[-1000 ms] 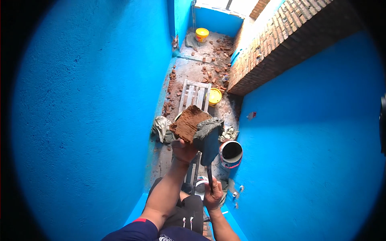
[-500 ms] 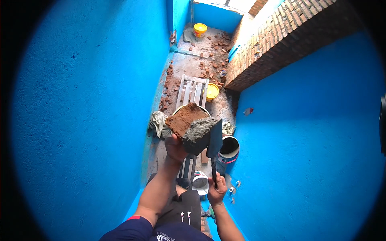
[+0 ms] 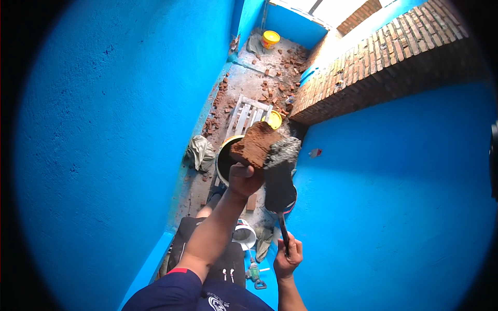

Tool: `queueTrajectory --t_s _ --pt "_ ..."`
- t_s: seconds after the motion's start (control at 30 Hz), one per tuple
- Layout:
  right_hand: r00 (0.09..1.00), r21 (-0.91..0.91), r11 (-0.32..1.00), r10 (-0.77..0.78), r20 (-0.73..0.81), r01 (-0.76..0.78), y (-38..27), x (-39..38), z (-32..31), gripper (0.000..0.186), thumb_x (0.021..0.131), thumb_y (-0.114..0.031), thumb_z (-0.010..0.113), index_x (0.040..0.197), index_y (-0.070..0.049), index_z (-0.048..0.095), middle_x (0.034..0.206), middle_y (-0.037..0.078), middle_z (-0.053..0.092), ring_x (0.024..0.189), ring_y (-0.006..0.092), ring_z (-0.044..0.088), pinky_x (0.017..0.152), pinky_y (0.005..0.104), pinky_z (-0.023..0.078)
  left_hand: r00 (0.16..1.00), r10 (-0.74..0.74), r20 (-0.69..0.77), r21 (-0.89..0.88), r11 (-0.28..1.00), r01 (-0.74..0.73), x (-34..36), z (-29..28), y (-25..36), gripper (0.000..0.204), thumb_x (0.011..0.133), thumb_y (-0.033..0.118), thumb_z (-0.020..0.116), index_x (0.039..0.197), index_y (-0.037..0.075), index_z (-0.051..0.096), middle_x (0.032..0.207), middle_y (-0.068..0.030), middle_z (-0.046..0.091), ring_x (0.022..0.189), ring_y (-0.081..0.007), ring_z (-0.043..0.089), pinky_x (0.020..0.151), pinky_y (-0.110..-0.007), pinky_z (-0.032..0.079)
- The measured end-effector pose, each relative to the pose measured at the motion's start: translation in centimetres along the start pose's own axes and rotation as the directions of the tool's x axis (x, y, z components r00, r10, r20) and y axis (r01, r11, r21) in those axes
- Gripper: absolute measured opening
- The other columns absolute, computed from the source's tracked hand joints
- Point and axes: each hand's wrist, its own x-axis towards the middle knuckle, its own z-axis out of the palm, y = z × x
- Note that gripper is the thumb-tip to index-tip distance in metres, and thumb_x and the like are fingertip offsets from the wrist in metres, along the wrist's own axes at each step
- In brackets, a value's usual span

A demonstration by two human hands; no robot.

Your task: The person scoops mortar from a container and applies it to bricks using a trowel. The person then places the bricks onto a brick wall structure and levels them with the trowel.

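Raised over the middle of the view is a rough reddish-brown brick point(image 3: 249, 144), gripped from below by my left hand point(image 3: 244, 179). Wet grey mortar point(image 3: 282, 150) lies on its right end. My right hand point(image 3: 288, 256) is closed round the handle of a trowel, whose dark blade point(image 3: 280, 186) is up against the mortar end of the brick. Behind the brick and my left hand is a round bucket point(image 3: 224, 168) with a dark inside, partly hidden.
Blue walls point(image 3: 104, 155) flank a narrow floor strewn with brick rubble. A wooden slatted stand point(image 3: 240, 116), yellow buckets point(image 3: 270, 39), a sack point(image 3: 199, 153), a white bucket point(image 3: 244, 237) and a green power tool point(image 3: 253, 272) lie below. A brick beam point(image 3: 373, 62) juts at upper right.
The view has turned and shifted. The brick and trowel have moved up relative to the picture, and the trowel blade has turned. More of the bucket behind the brick and the green tool now shows.
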Motion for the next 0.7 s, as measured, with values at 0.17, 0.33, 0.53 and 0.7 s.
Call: queueTrajectory --t_s 0.17,0.33,0.53,0.7 --pt "1.000 -0.134 0.991 -0.021 -0.012 0.020 1.9 0.2 -0.9 0.030 0.081 -0.003 0.072 0.111 -0.002 0.066 0.086 0.011 0.059 0.074 0.0237 0.060 0.066 0.0319 0.049 0.998 -0.047 -0.035 0.049 0.998 0.048 0.9 -0.3 -0.4 0.069 0.078 0.018 0.073 0.137 0.002 0.041 0.135 -0.0100 0.052 0.127 -0.0278 0.046 0.109 -0.044 0.031" --pt "0.998 -0.105 0.994 0.004 0.066 0.003 3.7 -0.9 -2.2 0.030 0.080 0.001 0.071 0.110 -0.003 0.066 0.087 0.010 0.060 0.076 0.0212 0.060 0.066 0.0312 0.049 0.998 0.061 -0.010 0.078 0.995 -0.060 1.4 -1.1 0.9 0.073 0.084 0.033 0.069 0.141 0.002 0.036 0.139 -0.0120 0.048 0.130 -0.0289 0.043 0.111 -0.047 0.029" --pt "0.970 -0.038 0.999 0.046 0.240 -0.038 6.4 0.8 0.7 0.020 0.087 -0.010 0.061 0.106 -0.003 0.063 0.084 0.015 0.061 0.072 0.0331 0.059 0.065 0.0384 0.047 0.993 0.038 -0.115 0.154 0.988 -0.020 -1.0 -6.4 7.6 0.087 0.082 0.044 0.070 0.145 0.002 0.029 0.144 -0.0145 0.042 0.133 -0.0329 0.039 0.112 -0.051 0.028" --pt "0.765 -0.173 0.899 0.435 0.476 -0.403 11.1 7.4 12.6 0.035 0.094 -0.033 0.052 0.094 0.001 0.060 0.091 0.029 0.062 0.090 0.0474 0.059 0.073 0.0509 0.047 0.978 0.085 -0.190 0.412 0.911 0.001 -1.1 -2.0 9.0 0.114 0.066 0.062 0.075 0.148 0.006 0.018 0.146 -0.0199 0.031 0.133 -0.0347 0.037 0.104 -0.058 0.037"
